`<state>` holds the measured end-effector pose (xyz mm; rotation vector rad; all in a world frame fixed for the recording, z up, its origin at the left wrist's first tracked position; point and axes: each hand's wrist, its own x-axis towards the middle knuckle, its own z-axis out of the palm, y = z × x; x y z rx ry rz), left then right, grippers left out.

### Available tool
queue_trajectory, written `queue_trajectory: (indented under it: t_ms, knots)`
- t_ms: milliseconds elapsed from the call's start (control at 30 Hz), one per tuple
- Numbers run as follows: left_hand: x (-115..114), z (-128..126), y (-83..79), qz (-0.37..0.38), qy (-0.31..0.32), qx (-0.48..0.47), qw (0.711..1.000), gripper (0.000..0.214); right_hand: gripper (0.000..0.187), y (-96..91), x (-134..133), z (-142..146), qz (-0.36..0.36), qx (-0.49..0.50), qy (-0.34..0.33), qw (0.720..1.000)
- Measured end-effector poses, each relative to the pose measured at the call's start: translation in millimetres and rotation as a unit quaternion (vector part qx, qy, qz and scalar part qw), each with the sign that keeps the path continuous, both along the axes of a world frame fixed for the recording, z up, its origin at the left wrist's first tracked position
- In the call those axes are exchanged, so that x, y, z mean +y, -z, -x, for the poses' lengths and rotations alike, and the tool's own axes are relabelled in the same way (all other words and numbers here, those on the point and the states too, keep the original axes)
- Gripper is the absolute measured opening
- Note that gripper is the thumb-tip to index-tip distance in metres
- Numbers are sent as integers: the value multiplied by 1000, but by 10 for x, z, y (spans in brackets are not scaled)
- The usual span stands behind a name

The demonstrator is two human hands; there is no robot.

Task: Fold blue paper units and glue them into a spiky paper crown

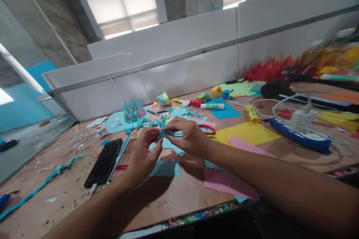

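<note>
A small teal folded paper piece with pointed tips is held up over the middle of the table. My left hand pinches it from the left, thumb and forefinger closed on its lower part. From the right, my right hand has its fingertips closed on the same piece, hiding part of it. Just beyond the right hand lie scissors with a red handle. Teal paper sheets lie beneath both hands. Behind the left hand stands a spiky teal paper model, with several smaller teal folded pieces around it.
A black phone with a cable lies left, beside a blue paper strip. Glue sticks, yellow paper and pink paper spread rightward. A blue power strip with a white charger sits right. A white partition borders the back.
</note>
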<state>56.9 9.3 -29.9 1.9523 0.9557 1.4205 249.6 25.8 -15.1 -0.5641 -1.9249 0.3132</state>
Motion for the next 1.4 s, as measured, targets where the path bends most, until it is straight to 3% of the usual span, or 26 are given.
queue_trajectory:
  t_ms: [167,333,500,700,833,1033,1233,1400]
  knots:
    - [16,49,18,-53,-68,78,993,26,25,15,-10,7,81,8,-6,997]
    - [10,61,28,-144,-94,182,968,57,65,26,1,-19,106,-46,26,993]
    - [5,55,1,-87,-103,200,970,76,76,64,24,-23,90,-60,36,993]
    - [38,66,7,-56,-71,220,971,55,82,92,54,-20,50,-105,55,992]
    - [60,62,17,-66,-66,229,969,52,69,80,54,-22,26,-173,101,979]
    - [67,65,17,-89,-77,241,963,39,28,-27,-6,-55,-42,-191,185,963]
    - [44,90,-25,-120,-114,318,933,41,21,12,73,-63,-23,-217,96,971]
    - [32,131,-73,-173,-128,388,896,56,21,55,124,-77,-30,-208,88,974]
